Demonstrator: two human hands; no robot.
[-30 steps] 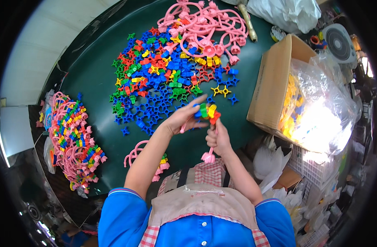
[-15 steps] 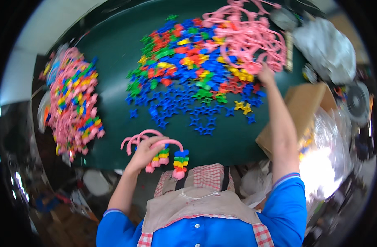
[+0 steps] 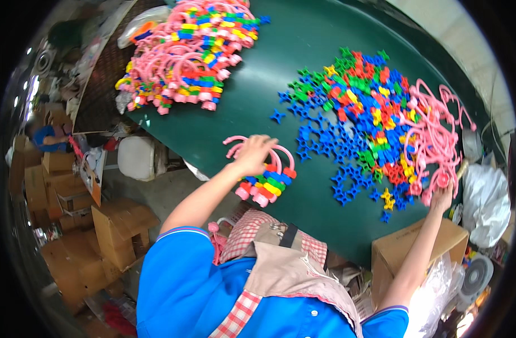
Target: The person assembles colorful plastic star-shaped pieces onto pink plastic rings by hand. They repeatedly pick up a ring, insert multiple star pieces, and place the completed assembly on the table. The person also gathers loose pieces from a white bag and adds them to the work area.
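Note:
My left hand [image 3: 254,155] is closed around several curved pink plastic rods [image 3: 285,153] above the table's front edge. Blue, green, yellow and red pieces [image 3: 273,183] are threaded on their hanging ends, above pink knobs. My right hand [image 3: 441,198] reaches to the near edge of a heap of bare pink rods [image 3: 432,132], its fingers closed on one rod's round pink end [image 3: 443,179]. Beside that heap spreads a pile of loose star-shaped pieces [image 3: 348,101] in blue, green, red and yellow.
Threaded pink rods [image 3: 193,56] are heaped at the dark green table's [image 3: 269,73] far left. A cardboard box [image 3: 382,253] stands below my right forearm, near a white plastic bag [image 3: 486,205]. A white stool [image 3: 137,158], cartons [image 3: 120,234] and another person [image 3: 49,138] are to the left.
The view has swung left, so the table's contents appear further right. My left hand still holds the threaded rods; my right hand stays at the pink heap, now with a round rod end at its fingers.

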